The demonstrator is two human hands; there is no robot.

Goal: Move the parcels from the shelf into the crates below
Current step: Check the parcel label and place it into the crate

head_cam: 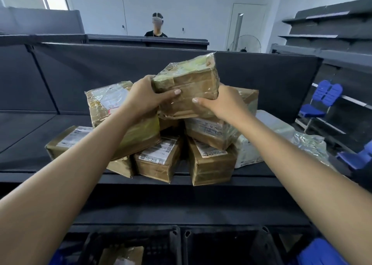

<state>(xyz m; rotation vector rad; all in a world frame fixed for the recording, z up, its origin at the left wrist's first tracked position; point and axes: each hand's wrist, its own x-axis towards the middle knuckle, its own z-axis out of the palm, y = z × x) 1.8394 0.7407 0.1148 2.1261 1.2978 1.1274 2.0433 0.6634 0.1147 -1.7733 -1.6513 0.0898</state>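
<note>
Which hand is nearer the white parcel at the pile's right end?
Right. Both grip the raised parcel: the right hand just left of the white parcel, the left hand farther left.

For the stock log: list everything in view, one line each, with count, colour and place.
held parcel: one, brown, taped, raised above the pile.
shelf parcels: about seven, brown cardboard, piled mid-shelf.
pale parcels: about two, white, right of the pile.
plastic bag: one, clear, right end of the pile.
shelf: one, dark grey, straight ahead.
crates: two, black, below the shelf; the left holds a brown parcel.
chairs: two, blue, far right.
fan: one, pale, by the back wall.
other person: one, black top, behind the far partition.
left hand, right hand: two, bare, gripping the held parcel's ends.
</note>
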